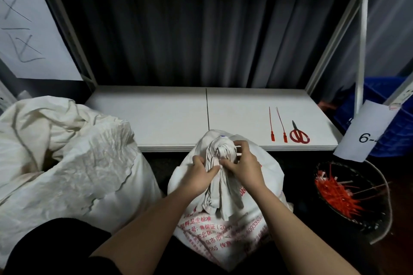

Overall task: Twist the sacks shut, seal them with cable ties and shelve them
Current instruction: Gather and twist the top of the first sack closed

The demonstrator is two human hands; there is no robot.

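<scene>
A white woven sack [225, 230] with red print stands on the floor in front of me, its neck [220, 156] twisted into a tight rope. My left hand [201, 172] grips the twisted neck from the left. My right hand [242, 163] curls round the neck's right side, fingers near the top coil. Two red cable ties [278, 124] lie side by side on the white shelf [169, 118], to the right of the sack's top.
Red-handled scissors [299, 134] lie beside the ties. A larger open white sack [67, 152] slumps at left. A dark bin [350, 196] with red tie offcuts stands at right, below a paper label [366, 131] and a blue crate [388, 118]. Shelf uprights flank the bay.
</scene>
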